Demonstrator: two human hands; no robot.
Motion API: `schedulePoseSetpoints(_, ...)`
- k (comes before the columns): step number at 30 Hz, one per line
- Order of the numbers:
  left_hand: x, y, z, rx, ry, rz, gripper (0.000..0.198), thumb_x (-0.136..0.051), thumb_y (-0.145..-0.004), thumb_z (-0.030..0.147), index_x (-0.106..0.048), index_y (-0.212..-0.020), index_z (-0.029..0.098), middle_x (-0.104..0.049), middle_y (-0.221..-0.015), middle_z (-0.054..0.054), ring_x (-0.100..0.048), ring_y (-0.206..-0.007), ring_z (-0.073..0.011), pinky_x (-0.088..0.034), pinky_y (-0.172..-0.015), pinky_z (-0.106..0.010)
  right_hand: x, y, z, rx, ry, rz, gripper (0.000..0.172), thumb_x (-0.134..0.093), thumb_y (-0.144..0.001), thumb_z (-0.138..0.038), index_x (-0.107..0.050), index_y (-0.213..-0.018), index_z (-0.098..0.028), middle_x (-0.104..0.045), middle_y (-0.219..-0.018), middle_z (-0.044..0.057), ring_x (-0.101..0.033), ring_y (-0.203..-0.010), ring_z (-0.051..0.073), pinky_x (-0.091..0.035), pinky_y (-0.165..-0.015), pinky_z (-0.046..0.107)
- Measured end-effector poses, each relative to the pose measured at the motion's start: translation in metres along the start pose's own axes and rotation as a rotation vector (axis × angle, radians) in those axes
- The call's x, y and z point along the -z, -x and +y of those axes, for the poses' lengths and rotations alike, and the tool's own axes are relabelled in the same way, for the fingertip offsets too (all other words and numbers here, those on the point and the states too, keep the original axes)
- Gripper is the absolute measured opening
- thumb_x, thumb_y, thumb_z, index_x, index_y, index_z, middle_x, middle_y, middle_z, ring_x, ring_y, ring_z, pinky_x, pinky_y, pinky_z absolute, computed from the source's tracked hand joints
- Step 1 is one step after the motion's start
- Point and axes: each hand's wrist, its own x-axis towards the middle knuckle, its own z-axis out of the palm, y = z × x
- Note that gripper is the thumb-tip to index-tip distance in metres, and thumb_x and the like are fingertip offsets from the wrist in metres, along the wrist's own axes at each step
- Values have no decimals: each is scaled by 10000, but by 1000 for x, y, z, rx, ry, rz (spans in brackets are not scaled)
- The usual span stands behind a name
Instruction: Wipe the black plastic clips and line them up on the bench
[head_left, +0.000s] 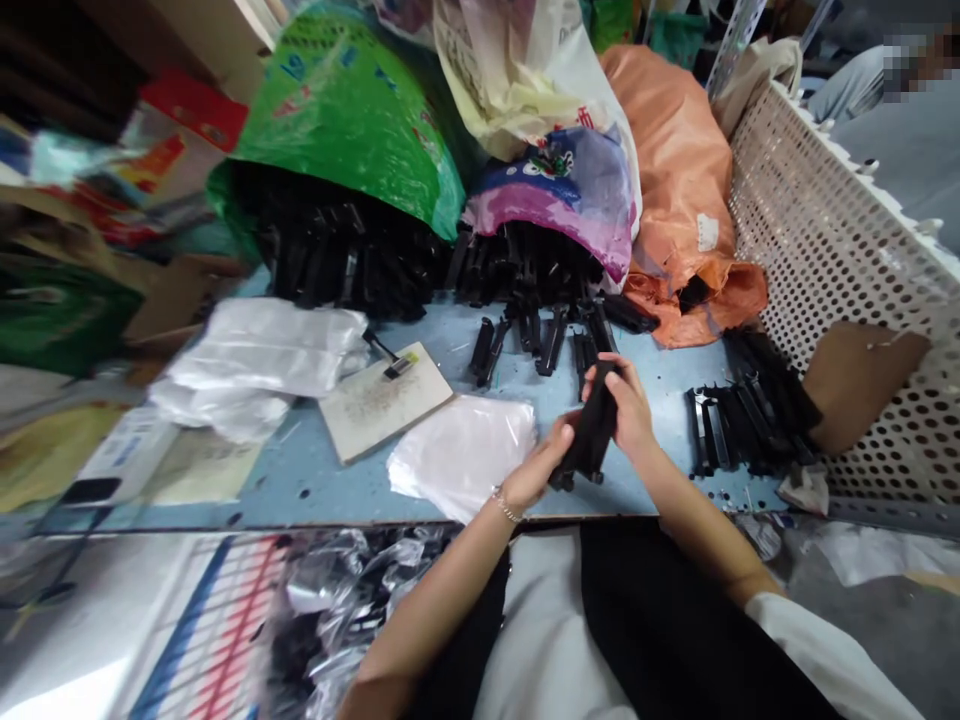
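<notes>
Between my two hands, over the front of the blue table (352, 500), is a small bundle of long black plastic pieces (595, 425). My left hand (541, 465) grips its lower left side, and a bracelet shows on that wrist. My right hand (628, 400) is wrapped round its upper right side. Just beyond my hands lie several loose black pieces (553, 340). A stack of clear plastic bags (465, 450) lies to the left of my left hand. Right of my right forearm is a row of the same black pieces (739, 430).
A green sack (352, 110) and a purple-white sack (555, 190) spill black pieces at the back. An orange sack (675, 170) stands beside a white perforated crate (847, 210). A flat board (390, 400) and more plastic bags (277, 345) lie left. A person sits behind the crate.
</notes>
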Motion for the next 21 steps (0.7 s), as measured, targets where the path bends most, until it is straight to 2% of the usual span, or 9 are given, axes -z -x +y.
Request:
schedulePoseSetpoints(1, -1, 1, -1, 81, 64, -33, 737, -501, -848, 771, -627, -1225, 150, -703, -986, -138, -701, -865, -239, -573, -750, -359, 0, 4, 1, 16, 74, -44, 383, -596, -893, -579, -550, -1157, -306, -675, -961, -3, -667, -826, 175, -568, -747, 332)
schedulePoseSetpoints(3, -5, 5, -3, 150, 130, -30, 676, -592, -795, 756, -684, -1024, 127, -710, -846, -117, -690, -688, -205, -561, -640, -325, 4, 10, 3, 40, 266, -115, 501, -439, -933, -692, -531, -1212, -287, -684, -1039, 44, -666, -968, 211, -560, -845, 374)
schedulePoseSetpoints(6, -9, 12, -5, 116, 196, 128, 602, -741, -709, 668, -639, -984, 142, -686, -754, -47, -652, -560, -160, -532, -541, -286, 23, 18, 2, 180, 627, -137, 630, -239, -960, -740, -524, -1229, -248, -647, -1128, 98, -626, -1057, 239, -521, -930, 421)
schedulePoseSetpoints(9, -10, 21, -7, 112, 116, 216, 597, -787, -672, 631, -580, -968, 156, -641, -674, 9, -634, -527, -142, -514, -503, -256, 44, 26, -1, 432, 1030, -223, 524, -373, -973, -673, -577, -1116, -213, -631, -1067, 116, -582, -1022, 266, -485, -918, 449)
schedulePoseSetpoints(13, -15, 29, -15, 113, -92, 186, 605, -679, -731, 730, -518, -934, 183, -615, -621, 28, -610, -481, -135, -491, -463, -243, 58, 25, 1, 638, 1326, -403, 442, -392, -1006, -576, -625, -967, -202, -627, -939, 113, -545, -881, 259, -446, -790, 417)
schedulePoseSetpoints(15, -18, 29, -19, 106, -151, 194, 602, -603, -774, 761, -513, -954, 194, -620, -621, 27, -606, -476, -138, -485, -458, -244, 60, 22, 4, 638, 1368, -451, 455, -377, -1015, -564, -620, -873, -207, -610, -843, 94, -531, -813, 243, -416, -736, 385)
schedulePoseSetpoints(17, -19, 26, -22, 82, -183, 245, 599, -527, -817, 777, -531, -965, 197, -635, -645, 13, -615, -499, -144, -491, -477, -251, 58, 22, 7, 548, 1368, -428, 498, -310, -1038, -550, -592, -802, -214, -585, -760, 69, -519, -745, 220, -388, -689, 355)
schedulePoseSetpoints(19, -16, 21, -25, 45, -188, 342, 605, -467, -854, 775, -568, -973, 191, -659, -704, -14, -653, -590, -165, -520, -544, -271, 53, 31, 11, 432, 1350, -390, 535, -224, -1062, -517, -576, -796, -215, -575, -727, 49, -510, -700, 199, -370, -660, 333)
schedulePoseSetpoints(21, -11, 15, -28, 11, -188, 461, 610, -429, -887, 757, -610, -971, 181, -681, -780, -44, -684, -746, -198, -549, -663, -303, 46, 50, 17, 396, 1339, -424, 526, -237, -1056, -538, -583, -832, -211, -598, -756, 50, -520, -709, 198, -372, -660, 332)
